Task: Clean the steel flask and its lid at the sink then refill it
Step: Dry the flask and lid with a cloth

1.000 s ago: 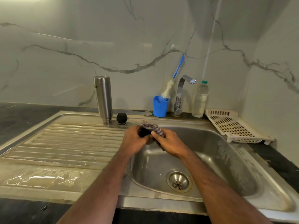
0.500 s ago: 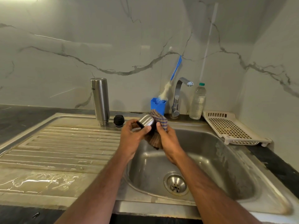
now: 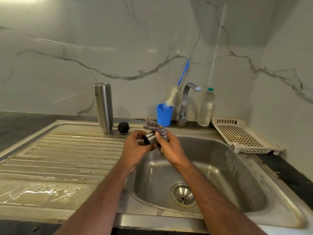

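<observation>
The steel flask (image 3: 103,107) stands upside down on the back of the draining board, with a small black stopper (image 3: 123,127) beside it. Over the left rim of the sink basin (image 3: 211,167), my left hand (image 3: 135,150) holds the steel lid cup (image 3: 149,138), its dark opening turned to the left. My right hand (image 3: 171,146) grips a striped cloth (image 3: 155,128) and presses it against the cup's far side. Part of the cloth hangs hidden behind my right hand.
A blue holder (image 3: 164,116) with a bottle brush (image 3: 177,85) stands behind the sink, next to the tap (image 3: 186,100) and a plastic water bottle (image 3: 206,107). A white perforated tray (image 3: 240,134) lies at the right. The draining board (image 3: 59,158) is wet, with a puddle near its front.
Both hands rose from low in the basin to its left rim. The lid cup, hidden in the cloth a second ago, now shows between my hands, with the cloth turned round it.
</observation>
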A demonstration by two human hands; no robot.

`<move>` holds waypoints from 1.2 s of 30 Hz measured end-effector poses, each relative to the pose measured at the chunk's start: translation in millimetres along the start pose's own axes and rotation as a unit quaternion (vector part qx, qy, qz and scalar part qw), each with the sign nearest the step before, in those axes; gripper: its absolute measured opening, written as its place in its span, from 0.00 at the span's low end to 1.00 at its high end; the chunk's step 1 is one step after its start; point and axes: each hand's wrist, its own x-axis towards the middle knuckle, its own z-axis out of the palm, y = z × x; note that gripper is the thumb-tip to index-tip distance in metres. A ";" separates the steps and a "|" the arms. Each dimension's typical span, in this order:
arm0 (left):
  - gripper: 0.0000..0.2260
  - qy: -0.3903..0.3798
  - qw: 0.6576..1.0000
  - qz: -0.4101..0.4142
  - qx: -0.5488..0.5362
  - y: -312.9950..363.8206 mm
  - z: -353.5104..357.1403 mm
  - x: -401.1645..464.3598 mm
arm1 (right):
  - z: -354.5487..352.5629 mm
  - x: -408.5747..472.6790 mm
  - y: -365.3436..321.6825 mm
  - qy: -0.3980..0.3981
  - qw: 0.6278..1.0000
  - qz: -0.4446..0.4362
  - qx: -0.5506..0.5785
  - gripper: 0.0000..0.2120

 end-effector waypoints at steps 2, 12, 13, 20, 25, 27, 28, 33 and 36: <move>0.27 -0.065 0.998 0.005 0.017 0.7 1.3 -3.1 | -4.2 1.2 -3.8 0.005 1.000 -0.001 -0.005 0.11; 0.25 -0.008 1.000 0.001 0.026 1.8 2.1 -1.2 | -1.3 -0.6 -1.8 -0.012 0.999 -0.011 -0.050 0.13; 0.26 -0.037 0.998 0.001 0.054 1.1 2.3 -1.7 | -0.2 -1.8 -3.1 -0.022 0.997 -0.025 -0.065 0.14; 0.27 -0.122 0.987 -0.046 -0.089 10.0 16.3 -12.4 | -15.2 5.3 -6.8 0.059 0.986 0.089 0.130 0.17; 0.28 -0.032 0.962 -0.117 -0.245 18.3 8.7 -7.4 | -28.0 9.4 -5.8 0.123 0.931 0.192 0.286 0.20; 0.27 -0.022 0.947 -0.138 -0.290 19.7 6.1 -6.2 | -25.4 7.9 -3.6 0.119 0.936 0.184 0.275 0.16; 0.25 -0.020 0.940 -0.144 -0.308 20.5 5.3 -6.6 | -22.9 6.8 -3.8 0.124 0.945 0.164 0.253 0.13; 0.16 -0.042 0.942 -0.154 -0.296 22.0 4.9 -9.7 | -5.3 3.2 -6.8 0.114 0.993 -0.010 -0.027 0.14; 0.17 -0.030 0.941 -0.160 -0.295 23.0 3.3 -8.1 | 5.5 -4.0 -4.2 -0.049 0.993 -0.042 -0.101 0.28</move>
